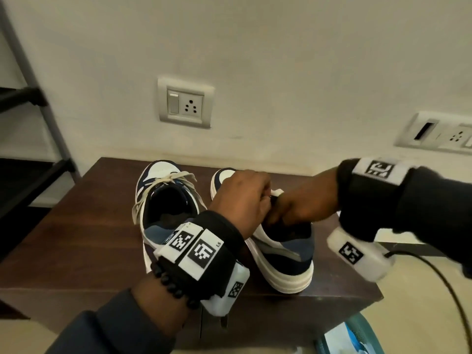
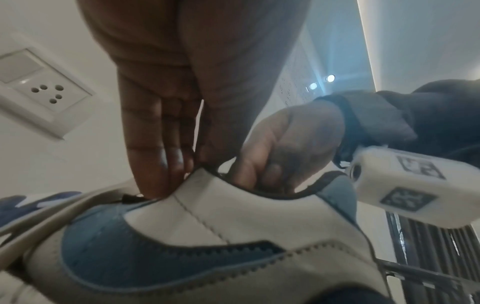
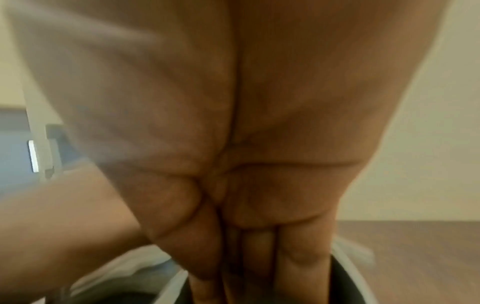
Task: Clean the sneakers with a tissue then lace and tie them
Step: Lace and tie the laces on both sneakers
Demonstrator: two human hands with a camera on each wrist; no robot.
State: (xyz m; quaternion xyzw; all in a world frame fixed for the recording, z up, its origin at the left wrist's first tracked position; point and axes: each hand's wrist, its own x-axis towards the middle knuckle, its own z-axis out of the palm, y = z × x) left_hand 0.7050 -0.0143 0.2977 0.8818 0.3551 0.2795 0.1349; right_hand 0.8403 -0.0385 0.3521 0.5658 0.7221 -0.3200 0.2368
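Head view, left to right. At 9 o'clock, a dark metal rack point(image 1: 38, 118) stands against the wall. A dark wooden table point(image 1: 76, 238) carries two navy, blue and white sneakers side by side, toes toward the wall. The left sneaker point(image 1: 163, 200) is laced, its cream lace point(image 1: 163, 182) hanging loose over the side. The right sneaker point(image 1: 281, 249) sits just beside it, toward 3 o'clock. The left hand point(image 1: 242, 198) and right hand point(image 1: 301, 203) meet over the tongue area of the right sneaker; the fingers of both are curled and appear to grip the collar, with the right-hand fingers dipping inside the opening; whether a lace is pinched cannot be told. Each wrist wears a black strap with white coded tags; the left tag point(image 1: 204, 251) reads "LS". At 12 o'clock, a wall socket point(image 1: 185, 104); at 2 o'clock, a second socket plate point(image 1: 436, 134). At 5 o'clock, a teal packet point(image 1: 350, 338), its print unreadable, and a black cable point(image 1: 434, 274).
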